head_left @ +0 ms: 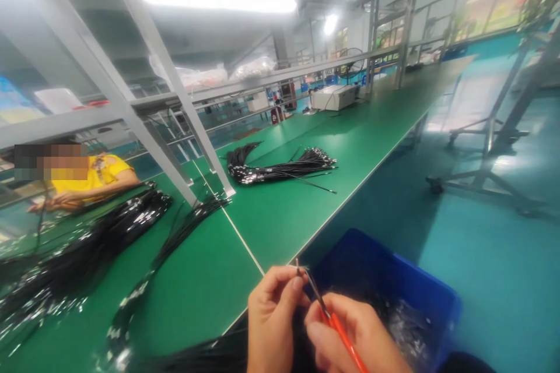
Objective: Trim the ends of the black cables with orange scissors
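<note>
My left hand (277, 309) is closed in a pinch on the thin end of a cable (298, 266), whose small tip sticks up between thumb and forefinger. My right hand (350, 332) is wrapped round a red-handled tool (341, 335) with slim metal jaws, whose exact kind I cannot make out. The tool's tip reaches the cable end beside my left fingertips. Both hands are over the front edge of the green table (205, 297). Dark cables (205, 355) lie low at the left of my hands.
A blue bin (420, 280) holding clear plastic stands below the table edge. Bundles of black cables lie on the table (280, 172), with a larger pile (96, 245) at left. Metal shelf posts (175, 81) rise from it. Across sits a person in a yellow top (105, 172).
</note>
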The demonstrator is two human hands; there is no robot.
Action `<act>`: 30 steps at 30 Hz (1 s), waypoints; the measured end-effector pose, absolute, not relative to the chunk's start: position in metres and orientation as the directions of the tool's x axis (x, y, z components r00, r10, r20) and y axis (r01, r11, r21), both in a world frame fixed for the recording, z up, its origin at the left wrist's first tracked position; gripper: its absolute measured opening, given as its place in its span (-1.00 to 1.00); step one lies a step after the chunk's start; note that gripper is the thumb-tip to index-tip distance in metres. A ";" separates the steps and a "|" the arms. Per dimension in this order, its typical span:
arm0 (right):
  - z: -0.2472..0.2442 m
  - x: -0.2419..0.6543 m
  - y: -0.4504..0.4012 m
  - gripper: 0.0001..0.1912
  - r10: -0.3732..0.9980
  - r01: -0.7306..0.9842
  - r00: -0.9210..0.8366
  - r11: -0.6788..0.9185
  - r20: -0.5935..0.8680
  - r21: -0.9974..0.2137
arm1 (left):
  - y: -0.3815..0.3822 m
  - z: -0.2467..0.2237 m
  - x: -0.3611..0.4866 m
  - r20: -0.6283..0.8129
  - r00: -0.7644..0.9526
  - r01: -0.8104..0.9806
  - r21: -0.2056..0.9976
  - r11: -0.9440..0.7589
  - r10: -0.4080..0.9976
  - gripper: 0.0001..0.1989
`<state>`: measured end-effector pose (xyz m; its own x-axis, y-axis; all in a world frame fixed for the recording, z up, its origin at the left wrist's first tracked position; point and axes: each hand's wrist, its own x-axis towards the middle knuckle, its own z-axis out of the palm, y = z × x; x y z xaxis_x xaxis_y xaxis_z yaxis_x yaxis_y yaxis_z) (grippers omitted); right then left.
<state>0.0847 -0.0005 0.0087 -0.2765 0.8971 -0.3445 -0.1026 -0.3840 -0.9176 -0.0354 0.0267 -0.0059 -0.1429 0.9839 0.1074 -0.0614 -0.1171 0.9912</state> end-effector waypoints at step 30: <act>-0.010 0.091 0.014 -0.68 0.886 -0.060 -0.294 -0.391 -0.358 -0.918 | 0.028 -0.014 -0.035 0.242 -0.119 0.290 0.936 -0.199 0.963 -0.89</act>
